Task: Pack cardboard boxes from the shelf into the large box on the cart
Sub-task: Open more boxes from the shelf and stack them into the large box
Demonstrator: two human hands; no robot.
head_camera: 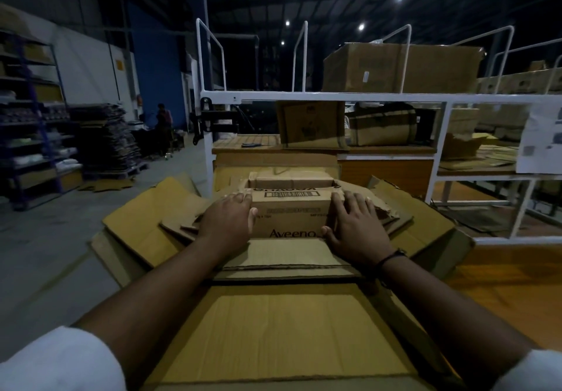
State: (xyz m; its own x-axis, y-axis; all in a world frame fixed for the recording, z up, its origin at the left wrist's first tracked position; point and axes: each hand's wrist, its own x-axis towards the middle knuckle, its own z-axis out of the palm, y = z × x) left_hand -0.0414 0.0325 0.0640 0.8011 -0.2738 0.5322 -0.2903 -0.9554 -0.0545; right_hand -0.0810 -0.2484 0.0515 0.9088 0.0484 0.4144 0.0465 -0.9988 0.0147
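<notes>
At centre left of the frame, the large box on the cart has its flaps thrown open. Your left hand lies flat against the left end of the Aveeno box, its fingers straight and reaching up to the top edge. The small box sits mid-frame in the large box's open mouth, printed face toward you and long side running left to right, so it lies directly between your palms. Your right hand mirrors this on the right end, with fingers spread and extended and the thumb at the lower front corner. Neither hand wraps the box (it looks squeezed between them), and both are equally near. I cannot tell whether it already rests on something below. Any lowering goes straight down, both hands together. The shelf fills the upper right.
</notes>
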